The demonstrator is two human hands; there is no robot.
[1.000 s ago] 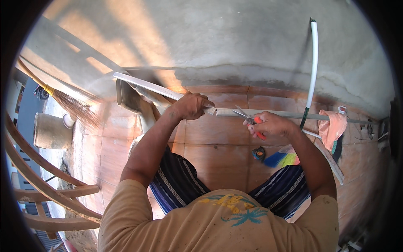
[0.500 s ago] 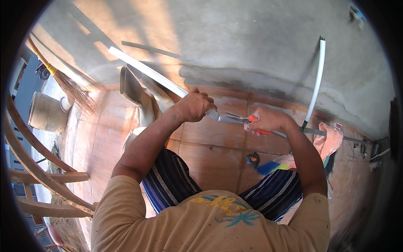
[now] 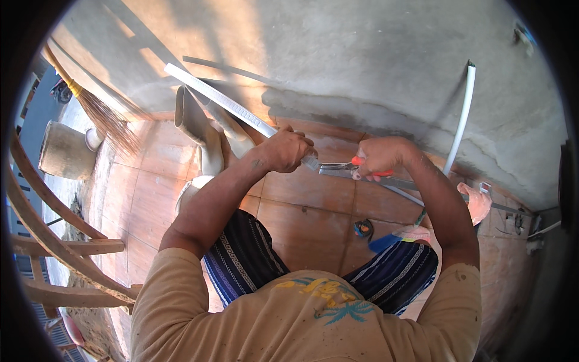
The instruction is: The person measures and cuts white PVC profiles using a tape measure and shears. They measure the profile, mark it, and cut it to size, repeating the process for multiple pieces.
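Observation:
My left hand (image 3: 288, 151) grips a white plastic strip (image 3: 218, 98) that slants up to the left toward the wall, its short translucent end sticking out past my fingers. My right hand (image 3: 381, 155) holds scissors (image 3: 336, 166) with red handles, their metal blades pointing left close to that end. Behind the scissors a long grey strip (image 3: 503, 207) runs rightward above the floor, partly hidden by my right hand and forearm. A pink cloth (image 3: 477, 202) hangs over it at the right.
Pale boots (image 3: 211, 154) lie left on tiles (image 3: 301, 241); beyond are a twig broom (image 3: 111, 130), cylindrical container (image 3: 63, 157) and wooden frame (image 3: 66, 247). A white tube (image 3: 461, 120) leans on the wall (image 3: 362, 54). A small dark object (image 3: 363, 228) and coloured bristles (image 3: 383, 243) lie near my knee.
The scissors have moved left toward the end of the strip in my left hand, and their blades look more closed. My right hand is raised a little. The view has shifted slightly.

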